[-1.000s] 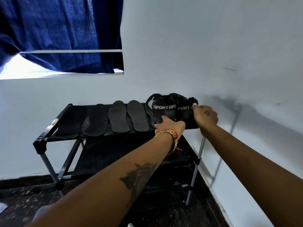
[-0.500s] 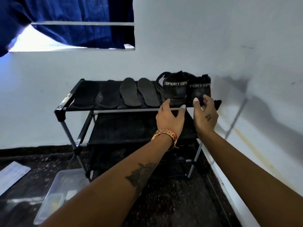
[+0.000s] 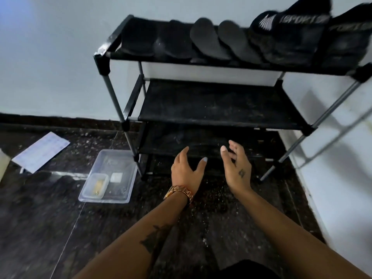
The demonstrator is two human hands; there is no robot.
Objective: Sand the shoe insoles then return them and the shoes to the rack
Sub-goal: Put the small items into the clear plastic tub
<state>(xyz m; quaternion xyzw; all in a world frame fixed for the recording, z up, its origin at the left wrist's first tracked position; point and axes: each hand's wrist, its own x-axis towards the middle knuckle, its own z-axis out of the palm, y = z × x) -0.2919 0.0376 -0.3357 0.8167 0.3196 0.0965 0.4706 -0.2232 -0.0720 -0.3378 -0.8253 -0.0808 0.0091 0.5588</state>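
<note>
A black shoe rack [image 3: 104, 55] with three shelves stands against the white wall. On its top shelf lie several dark insoles [image 3: 207, 39] side by side. To their right stand two black sport shoes [image 3: 298, 35] with white lettering on the straps. My left hand [image 3: 186, 170], with a gold watch at the wrist, hovers open in front of the bottom shelf. My right hand [image 3: 237, 168] is beside it, also open, with a small tattoo on its back. Both hands hold nothing and are well below the shoes.
A clear plastic tray [image 3: 122, 160] holding a small container and a white pad sits on the dark speckled floor left of the rack. A sheet of paper [image 3: 42, 154] lies further left. The white wall [image 3: 342, 178] runs close along the right.
Both hands have let go of the shoes on the top shelf and dropped down to the level of the bottom shelf. My view has tilted down toward the floor.
</note>
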